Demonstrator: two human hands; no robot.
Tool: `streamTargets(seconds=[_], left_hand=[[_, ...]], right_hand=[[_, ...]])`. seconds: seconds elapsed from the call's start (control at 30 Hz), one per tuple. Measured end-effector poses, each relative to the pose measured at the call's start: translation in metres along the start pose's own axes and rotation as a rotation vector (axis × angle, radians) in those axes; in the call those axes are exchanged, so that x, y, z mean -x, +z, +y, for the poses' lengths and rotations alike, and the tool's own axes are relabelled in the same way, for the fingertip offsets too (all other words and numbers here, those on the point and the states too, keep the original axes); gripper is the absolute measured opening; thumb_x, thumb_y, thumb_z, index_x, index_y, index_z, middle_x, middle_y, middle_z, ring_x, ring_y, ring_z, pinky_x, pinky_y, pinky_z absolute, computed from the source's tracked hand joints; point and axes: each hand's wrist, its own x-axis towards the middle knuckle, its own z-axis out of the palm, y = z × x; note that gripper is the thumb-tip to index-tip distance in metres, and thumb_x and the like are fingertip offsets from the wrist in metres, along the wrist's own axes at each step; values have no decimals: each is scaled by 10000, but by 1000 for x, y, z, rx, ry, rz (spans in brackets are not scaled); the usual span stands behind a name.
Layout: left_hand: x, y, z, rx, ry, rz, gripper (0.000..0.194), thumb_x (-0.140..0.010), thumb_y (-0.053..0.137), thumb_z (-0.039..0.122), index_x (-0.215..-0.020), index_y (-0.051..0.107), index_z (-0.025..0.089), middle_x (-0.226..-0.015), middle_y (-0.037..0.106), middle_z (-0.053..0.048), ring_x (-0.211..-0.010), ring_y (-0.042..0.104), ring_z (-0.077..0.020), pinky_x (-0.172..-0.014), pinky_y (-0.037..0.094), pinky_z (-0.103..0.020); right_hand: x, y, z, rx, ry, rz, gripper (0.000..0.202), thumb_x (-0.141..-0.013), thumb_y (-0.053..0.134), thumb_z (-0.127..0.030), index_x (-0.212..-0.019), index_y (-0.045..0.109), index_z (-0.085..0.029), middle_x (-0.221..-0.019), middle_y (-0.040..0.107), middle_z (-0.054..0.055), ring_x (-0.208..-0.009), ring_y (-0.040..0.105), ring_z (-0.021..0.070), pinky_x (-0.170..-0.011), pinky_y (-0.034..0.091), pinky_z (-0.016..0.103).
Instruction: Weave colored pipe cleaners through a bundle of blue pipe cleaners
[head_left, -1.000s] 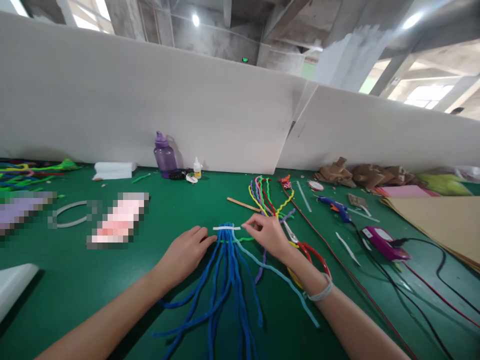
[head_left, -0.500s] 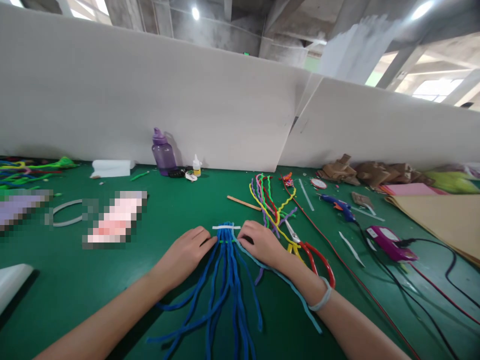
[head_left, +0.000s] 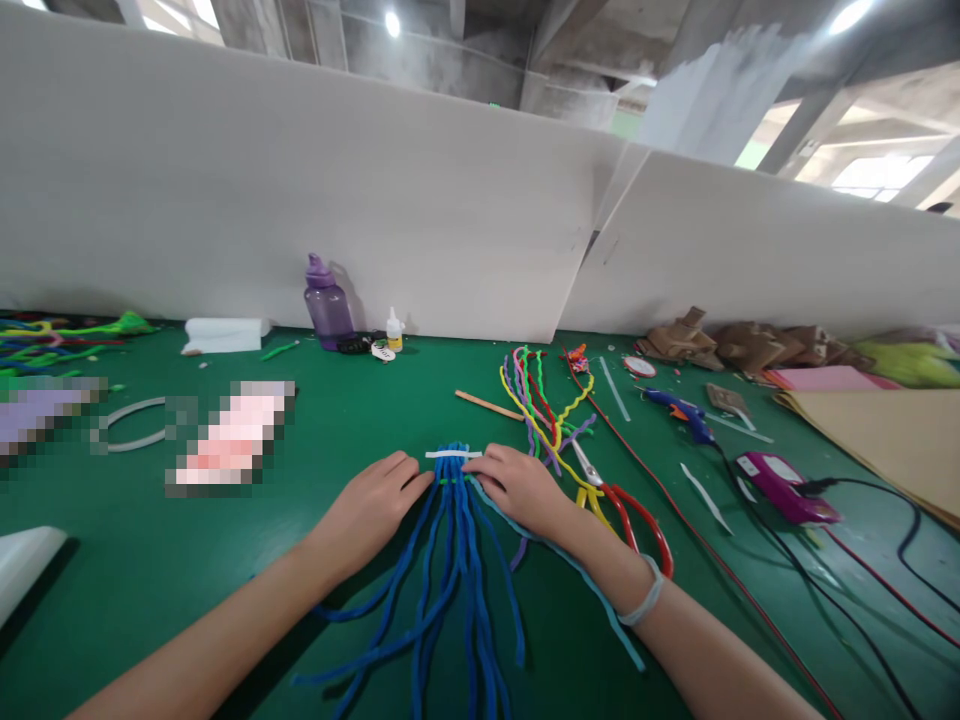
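Several blue pipe cleaners [head_left: 454,550] hang side by side on the green table, their long ends fanning toward me. A thin white strip [head_left: 454,455] crosses their top, and a green band [head_left: 450,482] runs across just below it. At the bundle's left edge, my left hand [head_left: 382,500] has its fingers closed in a pinch on the outer blue strands. From the right, my right hand [head_left: 521,488] reaches the top of the bundle, its fingertips pinched at a light blue pipe cleaner [head_left: 581,570] that trails under the wrist. The fingertips hide the exact contact.
Red-handled scissors [head_left: 592,470] lie right of my right hand beside multicoloured pipe cleaners [head_left: 532,395]. Further right are a blue glue gun [head_left: 679,412], a purple device [head_left: 784,488] and cords. A purple bottle [head_left: 328,308] and small glue bottle [head_left: 394,332] stand by the white partition [head_left: 300,180].
My right hand's fingertips have moved slightly left, onto the right side of the bundle below the white strip. My left hand has stayed in place.
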Motion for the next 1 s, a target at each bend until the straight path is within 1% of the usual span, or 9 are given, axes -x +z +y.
streamTargets(seconds=[0.1, 0.33, 0.47, 0.53, 0.6, 0.67, 0.73, 0.87, 1.0], left_hand=[[0, 1, 0, 13, -8, 1, 258, -890, 422, 52, -1084, 571, 134, -902, 547, -68, -857, 491, -217, -775, 476, -368], [0, 3, -1, 4, -15, -8, 237, -893, 425, 63, -1061, 575, 136, -897, 542, -65, -843, 491, -216, -760, 475, -365], [1, 4, -1, 4, -21, -17, 229, -903, 418, 77, -1060, 574, 135, -900, 542, -65, -848, 492, -216, -765, 476, -367], [0, 3, -1, 3, -22, -25, 222, -905, 420, 81, -1058, 572, 135, -903, 543, -63, -845, 494, -215, -760, 476, -366], [0, 3, -1, 3, -22, -24, 223, -905, 417, 77, -1053, 573, 137, -902, 544, -63, -848, 497, -214, -758, 476, -363], [0, 3, -1, 3, -22, -16, 227, -902, 416, 72, -1048, 576, 137, -900, 546, -65, -850, 500, -215, -758, 477, -362], [0, 3, -1, 5, -20, -9, 225, -895, 425, 67, -1044, 579, 136, -899, 547, -66, -846, 499, -216, -756, 479, -362], [1, 4, -2, 24, -32, -12, 231, -878, 448, 55, -1059, 575, 123, -889, 543, -70, -836, 492, -223, -755, 480, -374], [0, 5, -2, 47, -49, -14, 250, -865, 441, 29, -1053, 577, 123, -905, 540, -77, -847, 486, -227, -764, 474, -376]], right_hand=[[0, 0, 1, 29, 0, -12, 257, -944, 433, -206, -1114, 620, -255, -928, 569, 25, -913, 555, 137, -798, 422, 231], [-2, -3, -2, 119, -22, -61, 231, -939, 449, -211, -1059, 640, -256, -910, 556, 21, -914, 541, 136, -767, 415, 219], [-3, -3, -3, 100, -15, -71, 240, -943, 430, -210, -1059, 637, -248, -921, 564, 25, -930, 547, 139, -786, 422, 226], [-2, -2, -2, 56, -8, -46, 249, -939, 426, -204, -1095, 618, -236, -958, 579, 34, -963, 546, 146, -832, 423, 243], [-2, 0, -2, -1, 15, -16, 286, -924, 440, -197, -1180, 566, -206, -1007, 597, 49, -991, 545, 153, -873, 420, 260], [-3, 1, -2, -35, 49, -10, 374, -906, 454, -197, -1278, 490, -167, -1059, 607, 68, -1007, 548, 162, -887, 424, 269], [-4, 1, -3, -20, 78, -27, 444, -902, 448, -211, -1341, 434, -145, -1111, 602, 86, -1036, 545, 177, -899, 424, 283], [-7, 0, -7, 66, 106, -86, 449, -916, 406, -246, -1355, 439, -159, -1167, 580, 100, -1100, 522, 202, -932, 409, 307], [-10, -2, -7, 66, 129, -112, 428, -925, 388, -239, -1342, 460, -179, -1152, 583, 87, -1090, 532, 185, -929, 407, 281]])
